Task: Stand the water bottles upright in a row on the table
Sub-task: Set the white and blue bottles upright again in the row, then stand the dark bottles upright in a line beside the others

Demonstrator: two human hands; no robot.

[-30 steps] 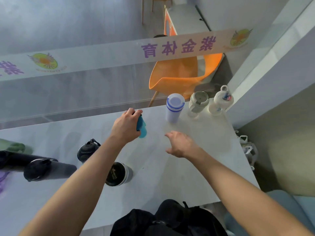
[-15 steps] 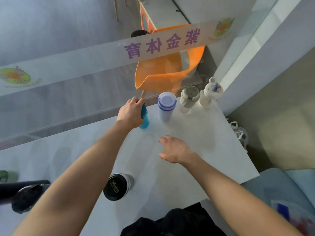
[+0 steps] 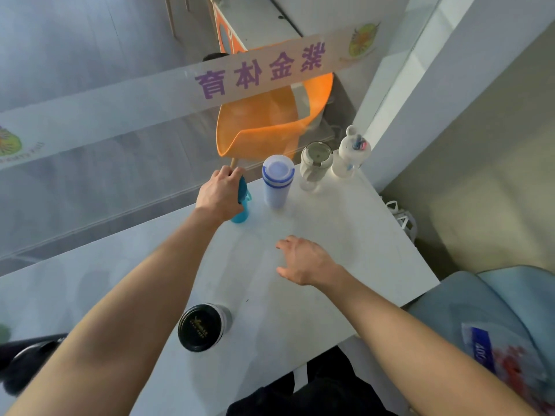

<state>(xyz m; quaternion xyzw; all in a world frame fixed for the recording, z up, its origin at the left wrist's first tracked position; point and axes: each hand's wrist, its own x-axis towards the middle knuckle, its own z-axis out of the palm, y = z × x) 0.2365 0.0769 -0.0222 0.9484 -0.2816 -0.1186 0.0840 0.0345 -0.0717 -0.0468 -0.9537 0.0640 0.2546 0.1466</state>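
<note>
1. The teal bottle [image 3: 241, 205] stands near the far edge of the white table [image 3: 345, 235], at the left end of a row of 4. Whether its base is fully seated cannot be told.
2. The left hand [image 3: 220, 193] is closed around the bottle's upper part, fingers wrapped over the top.
3. To its right stand the white bottle with blue bands [image 3: 277, 181], the clear bottle [image 3: 315, 165] and the white bottle with a loop cap [image 3: 350, 154], all upright and close together.
4. The right hand [image 3: 303, 261] hovers over bare table, fingers loosely spread, holding nothing.
5. Nearer the person, a black-lidded bottle [image 3: 202, 327] and a dark bottle [image 3: 27, 358] at the left frame edge are not in the row; the dark one appears to lie on its side.
6. Risks, as judged:
   - Releasing before the base is flat may tip the teal bottle into its neighbour.
   - The row sits close to the table's far edge; a nudge outward could drop a bottle.
   - The left forearm passes above the black-lidded bottle and could strike it on withdrawal.
</note>
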